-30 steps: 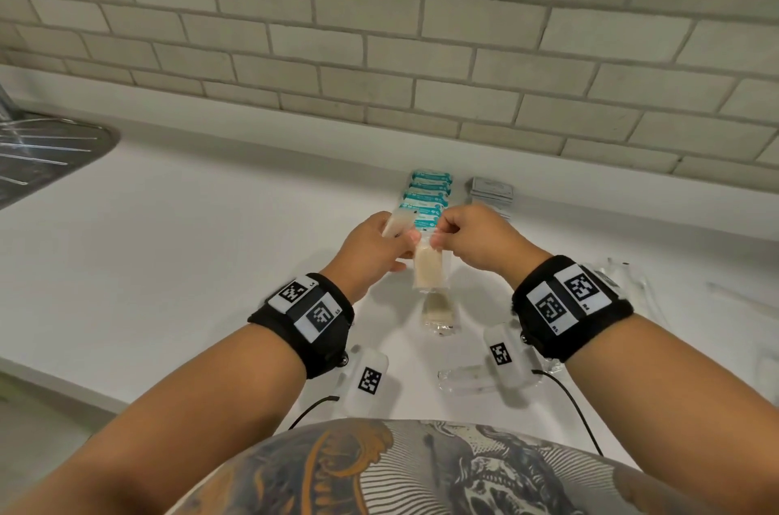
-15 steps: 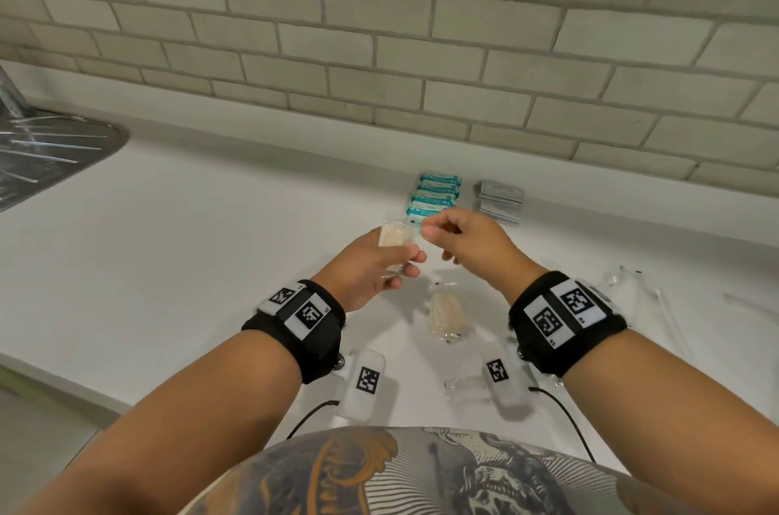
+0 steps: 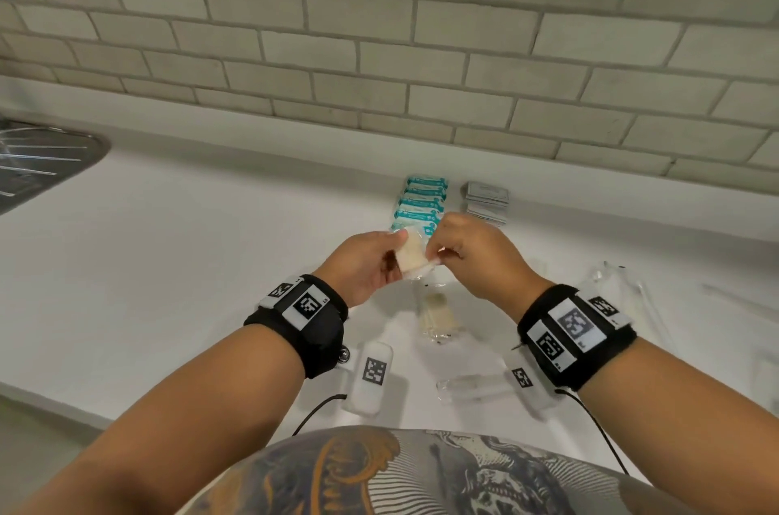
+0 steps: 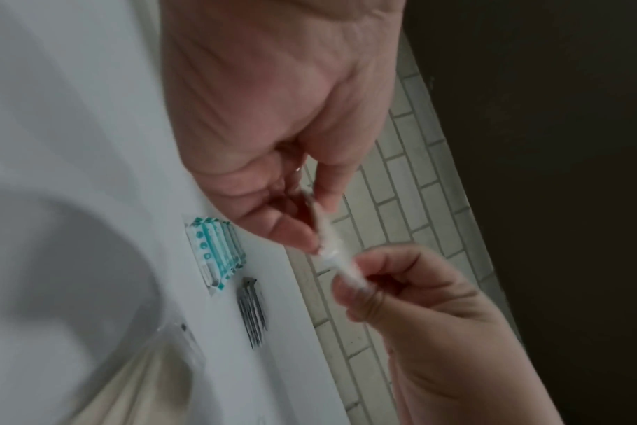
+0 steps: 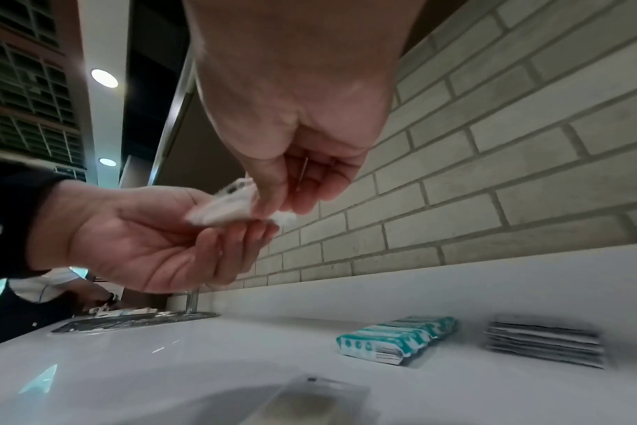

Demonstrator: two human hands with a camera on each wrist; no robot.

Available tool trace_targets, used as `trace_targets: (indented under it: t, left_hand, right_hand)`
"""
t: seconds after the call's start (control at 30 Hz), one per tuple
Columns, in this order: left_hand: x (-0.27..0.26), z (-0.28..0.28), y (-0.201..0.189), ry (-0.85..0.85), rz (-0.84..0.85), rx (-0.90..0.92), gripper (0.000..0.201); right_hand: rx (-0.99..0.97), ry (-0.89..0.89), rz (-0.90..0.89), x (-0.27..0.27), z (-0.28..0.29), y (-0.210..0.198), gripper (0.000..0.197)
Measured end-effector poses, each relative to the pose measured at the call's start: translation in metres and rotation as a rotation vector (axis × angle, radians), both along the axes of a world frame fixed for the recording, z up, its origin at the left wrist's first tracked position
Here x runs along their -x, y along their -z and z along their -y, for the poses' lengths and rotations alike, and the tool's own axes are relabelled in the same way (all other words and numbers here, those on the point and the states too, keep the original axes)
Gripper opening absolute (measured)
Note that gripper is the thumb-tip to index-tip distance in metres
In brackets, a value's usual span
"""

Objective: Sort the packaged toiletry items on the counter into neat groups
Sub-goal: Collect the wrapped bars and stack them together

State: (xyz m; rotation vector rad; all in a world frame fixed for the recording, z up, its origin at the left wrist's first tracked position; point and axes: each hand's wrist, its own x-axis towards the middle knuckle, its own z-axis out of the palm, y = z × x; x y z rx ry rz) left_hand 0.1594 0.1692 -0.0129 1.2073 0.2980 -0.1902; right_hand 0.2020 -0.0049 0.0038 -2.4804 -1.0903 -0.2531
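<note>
Both hands hold one clear packet with a beige pad [image 3: 411, 257] above the white counter [image 3: 177, 261]. My left hand [image 3: 371, 261] grips its left side, thumb on top. The right hand [image 3: 459, 249] pinches its right edge between thumb and fingers; the pinch shows in the left wrist view on the packet [image 4: 333, 253] and in the right wrist view on the packet [image 5: 229, 205]. A second beige packet [image 3: 438, 316] lies on the counter below the hands. Behind them sit a row of teal-and-white packets [image 3: 421, 202] and a stack of grey sachets [image 3: 487, 200].
A brick-tiled wall [image 3: 379, 50] backs the counter. A metal sink drainer [image 3: 38, 164] lies at far left. Clear-wrapped long items [image 3: 624, 295] lie at right, and one clear packet [image 3: 468, 386] near the front edge. Another person stands beyond the sink [image 5: 37, 299].
A second ago both hands held two beige packets together. One dropped to the counter. The right hand then came back and pinched the edge of the packet still in the left hand.
</note>
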Motion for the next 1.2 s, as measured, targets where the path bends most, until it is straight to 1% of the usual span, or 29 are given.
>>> trace_targets:
  t: [0.03, 0.1, 0.17, 0.2, 0.27, 0.33, 0.37, 0.43, 0.5, 0.6, 0.77, 0.87, 0.97, 1.07, 1.13, 1.2]
  left_hand:
    - [-0.001, 0.0, 0.0, -0.017, 0.032, -0.014, 0.032]
    - [-0.003, -0.001, 0.001, -0.018, 0.089, -0.059, 0.026]
    - [-0.002, 0.0, -0.001, -0.005, 0.127, -0.11, 0.017]
    - [-0.001, 0.001, -0.003, 0.003, 0.139, -0.132, 0.013]
    - [0.0, 0.005, -0.005, -0.002, 0.154, -0.163, 0.008]
    - [0.001, 0.008, -0.006, -0.014, 0.167, -0.187, 0.004]
    - [0.001, 0.009, -0.007, -0.015, 0.179, -0.205, 0.006]
    - [0.002, 0.01, -0.008, -0.011, 0.208, -0.24, 0.012]
    - [0.003, 0.012, -0.01, -0.02, 0.219, -0.322, 0.017]
    - [0.004, 0.016, -0.01, -0.031, 0.227, -0.411, 0.021]
    - [0.002, 0.024, -0.007, -0.019, 0.197, -0.414, 0.01]
    - [-0.001, 0.025, 0.0, 0.03, 0.133, -0.444, 0.007]
    - [-0.002, 0.027, 0.007, 0.117, 0.042, -0.48, 0.009]
    - [-0.004, 0.025, 0.013, 0.071, 0.038, -0.429, 0.011]
    - [-0.004, 0.021, 0.016, 0.044, 0.04, -0.381, 0.01]
    - [-0.005, 0.019, 0.019, 0.056, 0.027, -0.349, 0.008]
  right_hand:
    - [-0.005, 0.005, -0.039, -0.001, 0.002, 0.003, 0.015]
    - [-0.131, 0.107, -0.192, -0.001, 0.003, 0.004, 0.019]
    - [-0.324, 0.222, -0.396, -0.003, 0.003, 0.001, 0.015]
    - [-0.397, 0.246, -0.495, -0.004, 0.002, -0.002, 0.013]
    - [-0.433, 0.26, -0.595, -0.005, 0.0, -0.006, 0.008]
    - [-0.421, 0.266, -0.609, -0.005, -0.001, -0.008, 0.002]
    - [-0.424, 0.262, -0.616, -0.005, -0.001, -0.008, 0.002]
    - [-0.424, 0.235, -0.658, -0.004, -0.001, -0.008, 0.007]
    - [-0.386, 0.211, -0.686, -0.002, 0.0, -0.007, 0.015]
    - [-0.397, 0.212, -0.684, 0.0, 0.0, -0.007, 0.015]
    - [-0.37, 0.269, -0.627, -0.003, 0.004, -0.01, 0.007]
    - [-0.292, 0.328, -0.614, -0.009, 0.007, -0.004, 0.009]
    - [-0.323, 0.372, -0.683, -0.012, 0.008, 0.005, 0.013]
    - [-0.366, 0.366, -0.822, -0.013, 0.009, 0.011, 0.017]
    - [-0.324, 0.358, -0.901, -0.012, 0.009, 0.013, 0.017]
    - [-0.273, 0.353, -0.911, -0.014, 0.008, 0.014, 0.018]
